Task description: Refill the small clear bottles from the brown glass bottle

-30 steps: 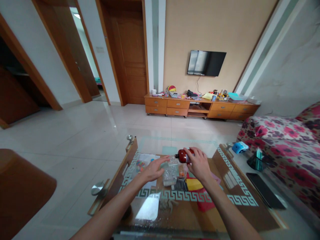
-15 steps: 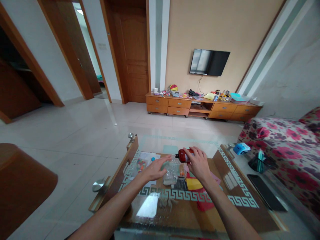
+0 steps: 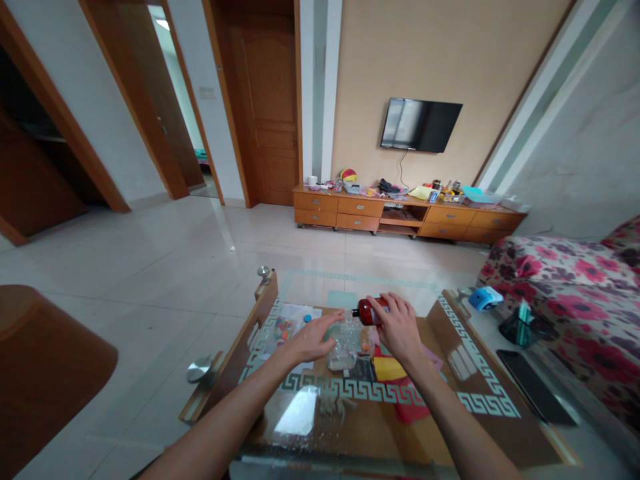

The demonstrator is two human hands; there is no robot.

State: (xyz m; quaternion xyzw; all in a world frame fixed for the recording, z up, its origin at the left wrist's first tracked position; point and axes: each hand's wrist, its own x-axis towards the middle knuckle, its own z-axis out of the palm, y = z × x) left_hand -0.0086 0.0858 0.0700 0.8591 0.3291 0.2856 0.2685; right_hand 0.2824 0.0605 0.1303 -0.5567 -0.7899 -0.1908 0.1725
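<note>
My right hand point(image 3: 399, 329) is closed around a dark red bottle point(image 3: 369, 312) that is tipped sideways, its black cap end pointing left over a clear plastic container point(image 3: 344, 347). The container stands on the glass-topped coffee table point(image 3: 480, 373). My left hand point(image 3: 311, 338) reaches in from the left, fingers spread, with the fingertips at the container's upper left edge. Whether it grips the container I cannot tell. Yellow and red paper sheets point(image 3: 391, 369) lie just right of the container.
A black phone point(image 3: 536, 395), a dark pen holder point(image 3: 521, 327) and a blue object point(image 3: 485, 298) sit on the table's right side beside a floral sofa point(image 3: 575, 280). Colourful small items point(image 3: 284, 326) lie at the table's left. A wooden TV cabinet point(image 3: 400, 213) stands beyond.
Both hands stay at the container and bottle. The container's top looks lower and more tilted than a second ago. The view has shifted slightly.
</note>
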